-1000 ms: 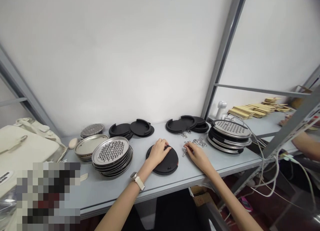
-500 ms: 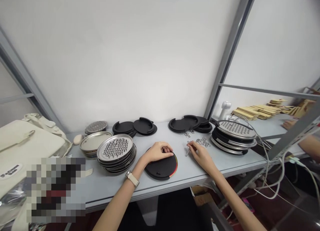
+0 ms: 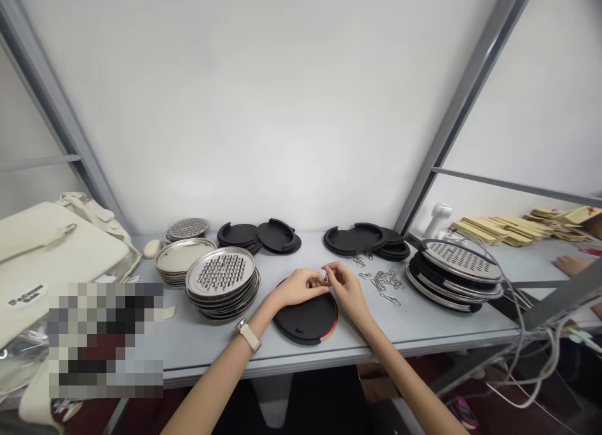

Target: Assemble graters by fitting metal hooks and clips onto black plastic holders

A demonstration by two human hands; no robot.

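A black round disc (image 3: 305,319) with a red-orange strip on its right edge lies near the table's front. My left hand (image 3: 301,288) rests on the disc's upper part, thumb and fingers closed at its rim; what they pinch is hidden. Close beside it, my right hand (image 3: 345,288) pinches a small metal clip (image 3: 324,274). To the right lies a loose pile of metal clips (image 3: 388,279). On the left stand a stack of metal grater discs (image 3: 224,271) and a stack of plain metal lids (image 3: 185,256).
Black round holders (image 3: 277,235) sit at the back, with more black holders (image 3: 355,237) right of them. Stacked graters (image 3: 461,259) stand at the right. A cream bag (image 3: 56,253) is at left. Another person's hand (image 3: 571,264) shows far right, near yellow pieces (image 3: 512,227).
My right hand has moved left from beside the clip pile to my left hand at the disc, carrying a small clip. The view has shifted slightly.
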